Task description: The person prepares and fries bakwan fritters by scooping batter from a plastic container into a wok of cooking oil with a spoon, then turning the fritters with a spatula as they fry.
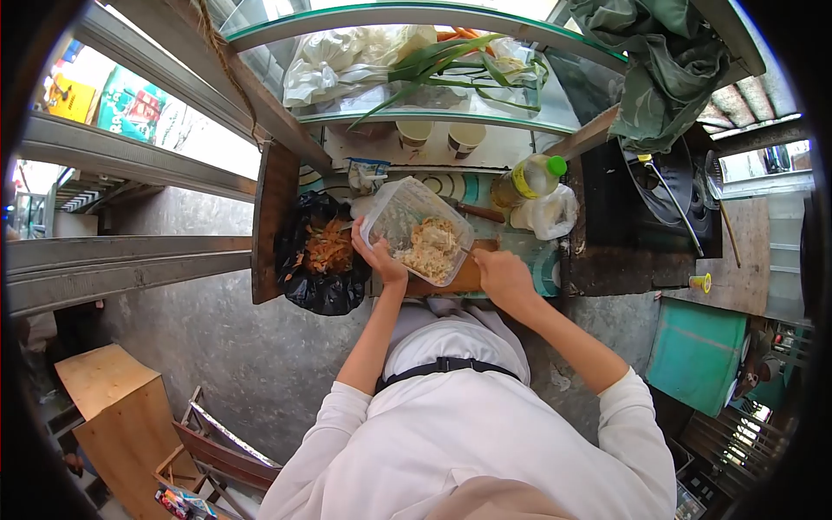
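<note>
My left hand point(379, 258) is closed on the left side of a clear plastic container point(387, 227), which is tilted over the counter. Inside lies a pale, crumbly, shredded mixture point(431, 249), heaped toward the right. My right hand point(503, 279) grips a thin metal utensil point(469, 253) at the container's right edge; its head is hidden in or behind the mixture. Beneath the container is a wooden cutting board point(464, 276), partly covered. A knife with a brown wooden handle point(481, 211) lies just behind the container.
A black plastic bag point(322, 295) with orange peelings point(328, 247) stands left. A green-capped oil bottle point(530, 180) and a white plastic bag point(552, 212) sit right. Behind are two paper cups point(466, 139) and a glass shelf with leafy greens point(451, 62). A wok point(663, 195) stands far right.
</note>
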{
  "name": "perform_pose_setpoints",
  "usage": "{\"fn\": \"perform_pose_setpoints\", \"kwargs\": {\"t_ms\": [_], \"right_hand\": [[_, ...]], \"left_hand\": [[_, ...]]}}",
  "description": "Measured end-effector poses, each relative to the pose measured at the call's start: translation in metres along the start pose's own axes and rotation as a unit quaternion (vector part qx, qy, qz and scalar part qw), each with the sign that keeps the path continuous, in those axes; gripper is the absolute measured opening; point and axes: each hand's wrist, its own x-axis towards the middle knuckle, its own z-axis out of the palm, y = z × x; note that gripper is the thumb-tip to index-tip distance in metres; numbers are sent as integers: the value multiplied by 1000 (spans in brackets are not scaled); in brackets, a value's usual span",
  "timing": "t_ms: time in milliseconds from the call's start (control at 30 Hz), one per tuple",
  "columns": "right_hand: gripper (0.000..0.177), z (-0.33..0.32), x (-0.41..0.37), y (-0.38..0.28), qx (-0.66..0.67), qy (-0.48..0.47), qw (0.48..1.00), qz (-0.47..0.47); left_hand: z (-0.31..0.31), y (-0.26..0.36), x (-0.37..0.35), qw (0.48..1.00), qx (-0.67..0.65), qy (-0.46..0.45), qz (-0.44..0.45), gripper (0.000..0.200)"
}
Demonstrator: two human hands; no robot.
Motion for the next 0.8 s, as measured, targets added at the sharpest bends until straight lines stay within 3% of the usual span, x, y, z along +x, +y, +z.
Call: {"fn": "perform_pose_setpoints", "kwargs": {"t_ms": [33,167,267,333,433,533,567,667,767,800], "right_hand": [[15,-10,1,-7,45,6,999,11],[16,50,20,1,-86,-48,995,-11],[15,42,36,-6,-131,-38,990,-21],[15,1,33,-13,-154,-14,988,-29],[13,20,20,9,-152,-44,987,-28],[15,37,3,7,-17,-100,995,2],[19,50,-1,10,50,-111,991,51],[18,63,-6,14,233,-92,968,28],[17,57,-5,32,269,-81,958,52],[16,49,-3,33,245,-39,968,34]], "left_hand": [[1,-1,0,1000,-20,-10,0,49],[6,0,-1,999,-31,-21,15,49],[-11,-14,4,998,-51,-16,-30,50],[-3,-1,3,1000,-18,-26,-1,51],[8,8,-4,999,-8,-44,30,51],[17,13,-4,997,37,-52,52,52],[17,16,-6,995,61,-56,55,52],[19,20,-9,995,8,-80,55,52],[15,22,-7,994,51,-76,62,52],[13,18,-5,995,30,-80,50,52]]}}
